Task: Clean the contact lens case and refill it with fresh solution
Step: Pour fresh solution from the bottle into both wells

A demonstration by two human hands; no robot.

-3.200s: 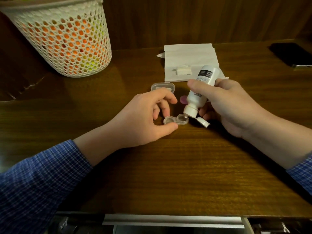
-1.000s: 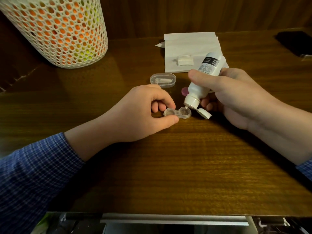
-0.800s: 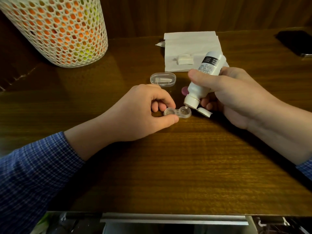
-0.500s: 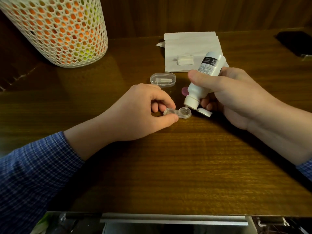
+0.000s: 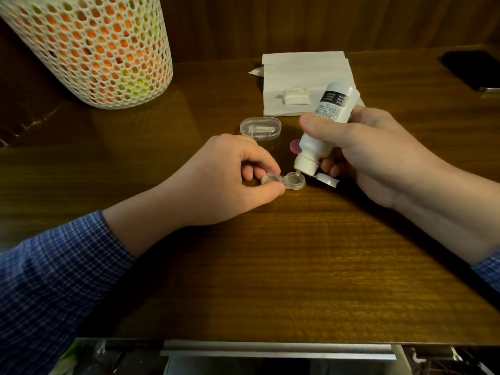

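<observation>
Two wells of the case point(image 5: 283, 181) are lying side by side mid-surface, left fingers point(image 5: 273, 189) pinching the left well while right fingers point(image 5: 324, 131), gripping the tilted bottle point(image 5: 323, 131), are holding its nozzle over the right well.

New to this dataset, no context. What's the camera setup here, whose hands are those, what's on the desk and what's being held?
There is no machine: a person works with bare hands, and one wide-angle camera on their head looks forward and down, so the arms enter from the bottom of the picture.

The left hand pinches the clear lens case, which sits on the wooden desk with both wells uncovered. The right hand holds a white bottle tipped nozzle-down over the case's right well, its flip cap hanging open.

Also on the desk: a small clear box, a pink cap half hidden behind the bottle, a white tissue with a small white piece on it, a mesh basket far left, and a dark phone far right.
</observation>
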